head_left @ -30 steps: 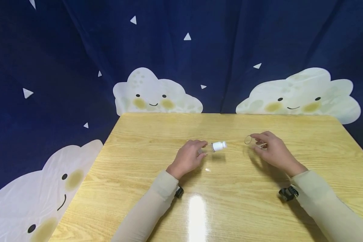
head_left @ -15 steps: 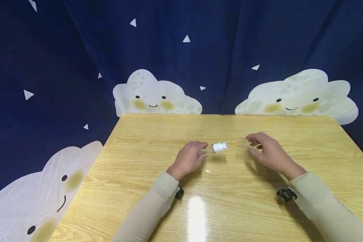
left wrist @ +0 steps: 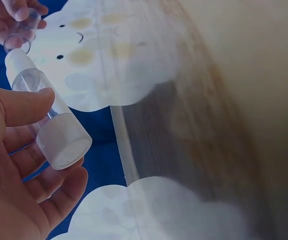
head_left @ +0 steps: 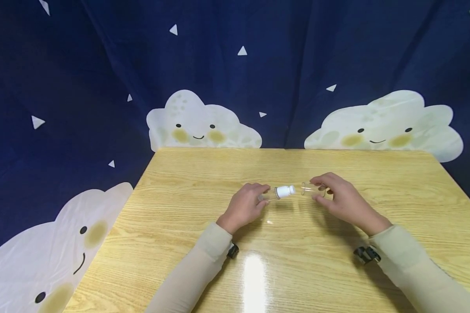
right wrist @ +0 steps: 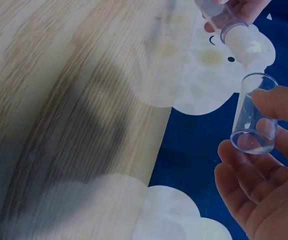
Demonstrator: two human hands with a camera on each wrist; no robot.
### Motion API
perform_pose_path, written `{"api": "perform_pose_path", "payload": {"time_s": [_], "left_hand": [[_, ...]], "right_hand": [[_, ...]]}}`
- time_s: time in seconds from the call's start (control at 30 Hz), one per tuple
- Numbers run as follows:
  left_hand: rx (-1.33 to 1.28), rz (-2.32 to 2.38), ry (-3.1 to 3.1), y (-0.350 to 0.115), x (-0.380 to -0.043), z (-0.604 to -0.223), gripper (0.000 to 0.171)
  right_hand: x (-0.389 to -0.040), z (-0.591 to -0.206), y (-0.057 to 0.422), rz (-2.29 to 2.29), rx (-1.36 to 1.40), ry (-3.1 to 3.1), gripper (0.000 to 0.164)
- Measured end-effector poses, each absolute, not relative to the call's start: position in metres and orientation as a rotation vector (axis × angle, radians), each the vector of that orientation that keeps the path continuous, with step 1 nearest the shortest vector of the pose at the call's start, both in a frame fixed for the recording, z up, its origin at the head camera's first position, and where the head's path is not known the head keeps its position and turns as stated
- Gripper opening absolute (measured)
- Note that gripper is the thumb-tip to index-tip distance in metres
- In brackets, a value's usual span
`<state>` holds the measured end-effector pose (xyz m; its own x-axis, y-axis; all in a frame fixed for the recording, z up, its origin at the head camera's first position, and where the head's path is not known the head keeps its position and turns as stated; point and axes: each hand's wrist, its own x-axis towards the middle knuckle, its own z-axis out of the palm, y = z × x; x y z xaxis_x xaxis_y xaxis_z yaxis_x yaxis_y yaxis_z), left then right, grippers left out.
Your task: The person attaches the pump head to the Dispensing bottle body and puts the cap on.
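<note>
My left hand grips a small clear pump bottle with a white base and a white pump top. The bottle lies nearly level above the table, its top pointing right. In the left wrist view the thumb presses on the clear body while the fingers curl beneath. Between thumb and fingers of my right hand is a clear see-through cap, a hollow cylinder. Its rim faces the bottle's white top, with a small gap between them in the head view.
Both hands are over a light wooden table. Behind it hangs a dark blue curtain printed with white clouds and small triangles. A black wrist camera sits under the right sleeve.
My right hand has moved left with the clear cap and turned it, so its rim lines up close to the bottle's top. The left hand and bottle have hardly moved.
</note>
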<state>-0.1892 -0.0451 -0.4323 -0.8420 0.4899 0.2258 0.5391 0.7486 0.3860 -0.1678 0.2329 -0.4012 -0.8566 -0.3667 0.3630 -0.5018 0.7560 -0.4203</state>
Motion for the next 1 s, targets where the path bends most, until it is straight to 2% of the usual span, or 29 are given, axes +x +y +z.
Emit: {"api": "perform_pose_path", "payload": {"time_s": [1.0], "left_hand": [[-0.902,-0.654,-2.863,-0.038,-0.186,-0.432,0.04]], "right_hand": [[-0.166,-0.404,0.208,0.766,0.791,-2.615,0.034]]}}
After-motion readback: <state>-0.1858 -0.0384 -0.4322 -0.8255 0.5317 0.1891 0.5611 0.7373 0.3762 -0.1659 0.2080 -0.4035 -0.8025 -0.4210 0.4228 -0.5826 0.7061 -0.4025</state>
